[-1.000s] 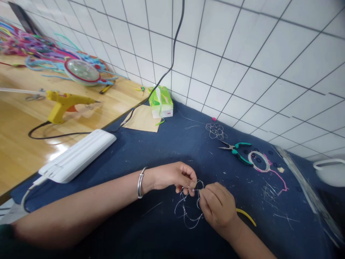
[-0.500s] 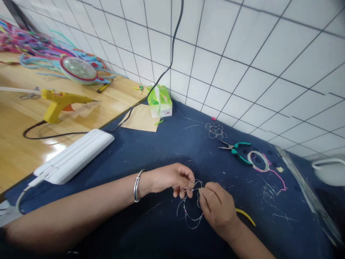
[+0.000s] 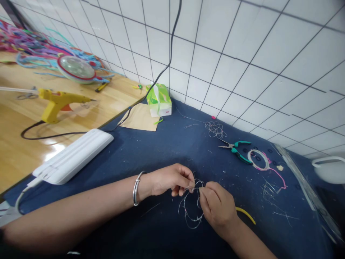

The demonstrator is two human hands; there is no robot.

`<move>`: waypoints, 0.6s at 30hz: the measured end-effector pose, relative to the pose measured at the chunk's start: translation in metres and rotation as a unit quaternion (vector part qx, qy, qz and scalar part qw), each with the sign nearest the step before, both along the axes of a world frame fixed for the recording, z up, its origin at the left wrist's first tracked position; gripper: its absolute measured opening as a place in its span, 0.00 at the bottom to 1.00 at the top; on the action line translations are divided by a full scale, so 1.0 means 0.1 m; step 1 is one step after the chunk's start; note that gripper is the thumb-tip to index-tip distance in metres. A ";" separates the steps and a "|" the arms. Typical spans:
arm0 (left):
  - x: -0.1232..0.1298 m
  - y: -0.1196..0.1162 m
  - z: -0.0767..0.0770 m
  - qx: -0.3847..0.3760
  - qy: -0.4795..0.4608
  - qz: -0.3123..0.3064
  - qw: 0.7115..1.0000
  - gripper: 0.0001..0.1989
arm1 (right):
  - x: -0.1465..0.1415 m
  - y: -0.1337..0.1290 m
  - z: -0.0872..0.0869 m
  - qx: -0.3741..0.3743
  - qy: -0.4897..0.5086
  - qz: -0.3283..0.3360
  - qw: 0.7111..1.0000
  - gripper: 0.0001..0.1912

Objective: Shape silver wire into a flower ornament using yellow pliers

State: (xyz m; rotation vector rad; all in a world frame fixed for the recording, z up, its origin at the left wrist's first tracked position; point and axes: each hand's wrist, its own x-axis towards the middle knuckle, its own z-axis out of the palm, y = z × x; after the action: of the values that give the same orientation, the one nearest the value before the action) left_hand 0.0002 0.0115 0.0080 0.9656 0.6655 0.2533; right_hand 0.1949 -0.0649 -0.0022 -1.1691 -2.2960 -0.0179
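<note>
Between my two hands is a looped piece of thin silvery wire (image 3: 192, 218) with a few small pinkish beads on it. My left hand (image 3: 172, 180), with a silver bangle on its wrist, pinches the wire between thumb and fingers. From the other side my right hand (image 3: 218, 205) is closed on the same wire, its fingertips pressed together close to the left ones. Loops of the wire hang below both hands over the dark blue cloth (image 3: 129, 151). The exact spot gripped is partly hidden by the fingers. A yellow curved handle (image 3: 245, 215) sticks out beside my right hand.
Beyond my hands lie a coiled wire bundle (image 3: 215, 129), green-handled pliers (image 3: 239, 151) and a white ring (image 3: 258, 160) with pink cord. Wire scraps (image 3: 269, 190) are at right. At left are a white power bank (image 3: 74, 156), a tissue pack (image 3: 159, 100) and a yellow glue gun (image 3: 55, 104).
The fingers of my left hand have shifted slightly at the wire, and the hanging loop has moved a little. My right hand stays nearly still. The view has tilted slightly.
</note>
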 end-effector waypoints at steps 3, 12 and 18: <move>0.01 -0.01 0.01 -0.014 -0.001 0.000 1.000 0.04 | -0.01 0.00 0.01 -0.006 -0.005 -0.002 1.000 0.06; -0.04 0.02 0.03 -0.011 -0.025 -0.028 0.999 0.06 | -0.02 0.03 0.05 0.004 -0.012 0.003 1.000 0.05; -0.08 0.00 0.02 0.039 0.000 -0.041 0.998 0.12 | 0.00 0.03 0.05 -0.003 -0.042 0.000 0.999 0.06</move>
State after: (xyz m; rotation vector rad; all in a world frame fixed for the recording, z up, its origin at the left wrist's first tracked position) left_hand -0.0074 0.0120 0.0102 1.0643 0.6189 0.2080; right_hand 0.1949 -0.0616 0.0032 -1.1923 -2.3698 -0.0622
